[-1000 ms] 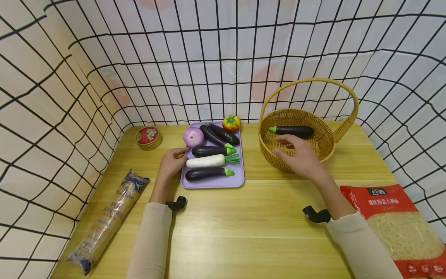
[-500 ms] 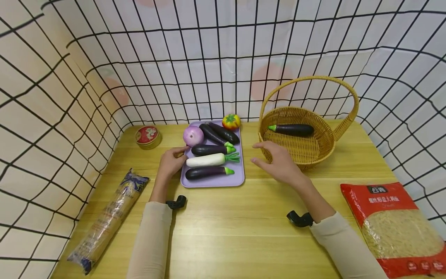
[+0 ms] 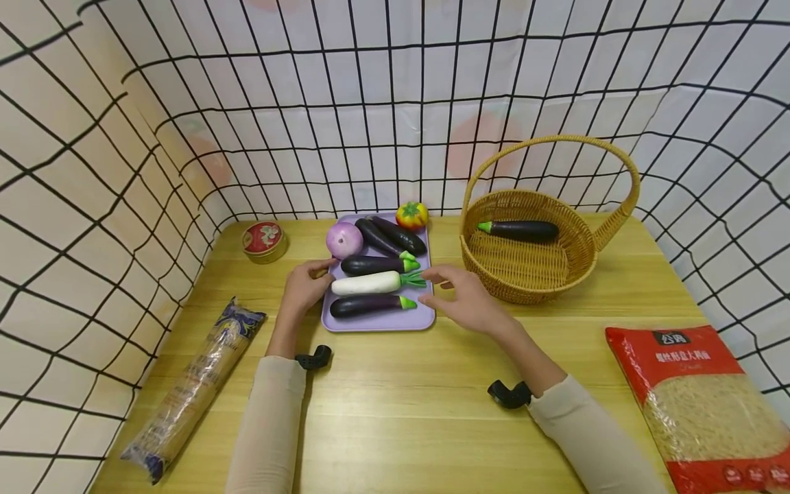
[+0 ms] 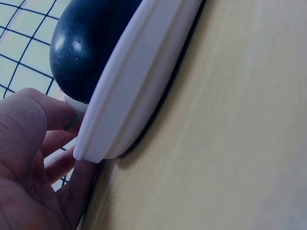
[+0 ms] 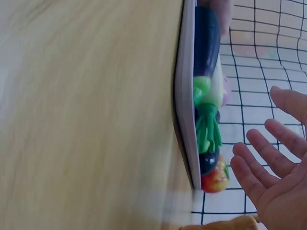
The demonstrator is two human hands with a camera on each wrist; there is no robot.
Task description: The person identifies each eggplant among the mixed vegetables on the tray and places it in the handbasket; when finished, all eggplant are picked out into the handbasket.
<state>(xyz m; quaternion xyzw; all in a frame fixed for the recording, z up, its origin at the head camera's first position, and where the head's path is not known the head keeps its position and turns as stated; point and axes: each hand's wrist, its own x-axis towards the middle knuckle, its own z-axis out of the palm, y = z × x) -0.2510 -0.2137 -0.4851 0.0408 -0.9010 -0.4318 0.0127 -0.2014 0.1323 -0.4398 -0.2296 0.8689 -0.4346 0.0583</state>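
Observation:
My left hand (image 3: pixel 302 289) is at the left edge of a lilac tray (image 3: pixel 426 317), thumb and fingers about its rim; in the left wrist view the thumb lies on the inner side and a finger against the outside. On the tray are a white radish (image 3: pixel 365 283) with green leaves, several eggplants such as the front one (image 3: pixel 367 306), a purple onion (image 3: pixel 344 241) and a red-yellow tomato-like vegetable (image 3: pixel 412 216). My right hand (image 3: pixel 465 300), fingers spread and holding nothing, hovers by the tray's right edge near the radish leaves. The right wrist view shows its fingers (image 5: pixel 268 158) apart from the vegetables.
A wicker basket (image 3: pixel 531 291) with a tall handle stands at the back right, one eggplant (image 3: pixel 524 231) inside. A round red tin (image 3: pixel 264 242) sits at the back left. Long noodles (image 3: pixel 197 391) lie left, a red pasta bag (image 3: pixel 703 412) right. Black-grid cloth walls surround the table.
My right hand has moved left from above the basket to the tray's right edge, still holding nothing. The left hand stays at the tray's left edge.

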